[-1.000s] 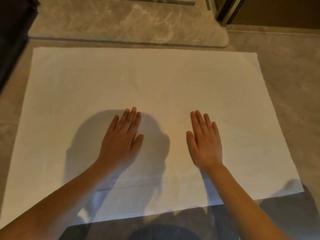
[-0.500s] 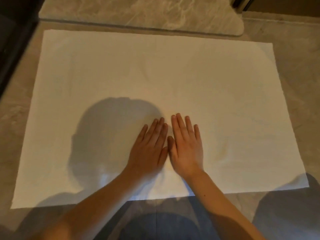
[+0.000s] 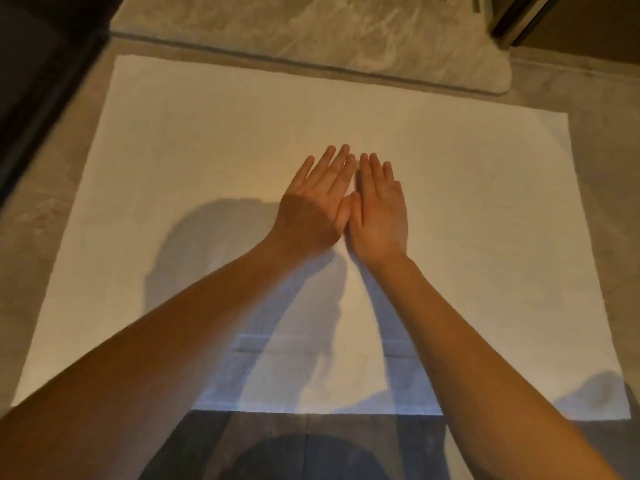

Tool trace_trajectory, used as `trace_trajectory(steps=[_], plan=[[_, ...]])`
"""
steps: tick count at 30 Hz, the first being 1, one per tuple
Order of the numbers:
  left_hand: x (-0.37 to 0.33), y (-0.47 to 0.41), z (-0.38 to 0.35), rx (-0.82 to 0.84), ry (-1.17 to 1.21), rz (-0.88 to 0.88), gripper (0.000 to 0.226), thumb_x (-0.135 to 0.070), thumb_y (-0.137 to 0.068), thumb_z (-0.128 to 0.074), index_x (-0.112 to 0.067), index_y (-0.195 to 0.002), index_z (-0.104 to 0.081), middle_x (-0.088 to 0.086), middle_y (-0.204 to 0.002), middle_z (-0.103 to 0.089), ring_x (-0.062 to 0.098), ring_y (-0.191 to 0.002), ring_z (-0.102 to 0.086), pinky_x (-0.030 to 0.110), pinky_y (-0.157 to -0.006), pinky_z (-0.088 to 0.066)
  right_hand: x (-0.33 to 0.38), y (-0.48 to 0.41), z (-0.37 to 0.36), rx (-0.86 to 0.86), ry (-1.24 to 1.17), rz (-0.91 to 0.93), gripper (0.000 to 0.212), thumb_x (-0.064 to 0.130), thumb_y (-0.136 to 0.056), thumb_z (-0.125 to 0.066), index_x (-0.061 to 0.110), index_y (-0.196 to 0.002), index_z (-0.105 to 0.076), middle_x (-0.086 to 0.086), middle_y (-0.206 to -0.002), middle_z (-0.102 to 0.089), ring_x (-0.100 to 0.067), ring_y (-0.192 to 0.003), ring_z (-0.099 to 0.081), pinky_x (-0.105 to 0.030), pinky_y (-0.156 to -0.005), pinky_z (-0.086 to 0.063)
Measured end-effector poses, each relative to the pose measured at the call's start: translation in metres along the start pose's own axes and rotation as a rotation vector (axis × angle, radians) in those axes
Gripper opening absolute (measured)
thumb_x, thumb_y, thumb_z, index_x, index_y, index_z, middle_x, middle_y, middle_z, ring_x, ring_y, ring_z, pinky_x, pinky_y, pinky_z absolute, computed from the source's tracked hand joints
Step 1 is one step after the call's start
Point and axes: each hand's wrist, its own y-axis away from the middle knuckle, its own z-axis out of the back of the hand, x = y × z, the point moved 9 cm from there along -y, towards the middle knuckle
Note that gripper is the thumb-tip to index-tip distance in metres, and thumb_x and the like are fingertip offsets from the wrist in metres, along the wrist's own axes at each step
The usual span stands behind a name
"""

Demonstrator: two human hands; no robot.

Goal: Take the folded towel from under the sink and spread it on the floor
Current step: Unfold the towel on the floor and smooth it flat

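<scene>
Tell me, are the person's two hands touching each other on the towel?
Touching. The head view shows the left hand and right hand flat on the towel, thumbs meeting with no gap between them.

A home bathroom, by the look of it: marbled beige floor tiles [image 3: 606, 174], a white towel [image 3: 225, 150] spread on them, a plush bath mat [image 3: 311, 39] along the far side, a dark cabinet front [image 3: 34, 84] on the left.

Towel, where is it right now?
In the head view the white towel lies spread flat on the floor, mid-picture, with the left hand and right hand side by side on its middle and a marbled mat just past its far edge.
</scene>
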Motion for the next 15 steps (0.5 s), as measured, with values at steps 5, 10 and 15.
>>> trace_trajectory(steps=[5,10,15], plan=[[0.043,0.001,-0.023,0.063,-0.050,0.040,0.057,-0.028,-0.102,-0.028,-0.007,-0.154,-0.022,0.009,-0.162,-0.020,0.020,-0.150,-0.016,0.039,-0.123,-0.010,-0.038,-0.011,-0.006,0.025,0.151,-0.016,0.060,0.039,-0.102,-0.017,0.017,-0.157,-0.008,0.000,-0.164,-0.007,-0.020,-0.151,-0.001,-0.038,-0.122,-0.002],[0.048,0.000,-0.019,0.067,-0.048,0.077,0.058,-0.026,-0.100,-0.031,-0.004,-0.153,-0.024,0.011,-0.162,-0.021,0.022,-0.150,-0.018,0.041,-0.122,-0.012,-0.072,-0.005,0.004,0.035,0.171,-0.055,0.062,0.043,-0.101,-0.016,0.017,-0.157,-0.007,0.001,-0.164,-0.006,-0.019,-0.151,0.000,-0.037,-0.122,-0.002],[0.030,0.016,-0.007,0.077,-0.061,0.029,0.060,-0.031,-0.100,-0.030,-0.003,-0.153,-0.023,0.013,-0.162,-0.019,0.024,-0.150,-0.015,0.042,-0.122,-0.010,-0.061,0.013,0.012,0.031,0.144,-0.085,0.060,0.039,-0.102,-0.016,0.015,-0.157,-0.007,-0.002,-0.165,-0.005,-0.020,-0.151,0.001,-0.040,-0.122,-0.002]])
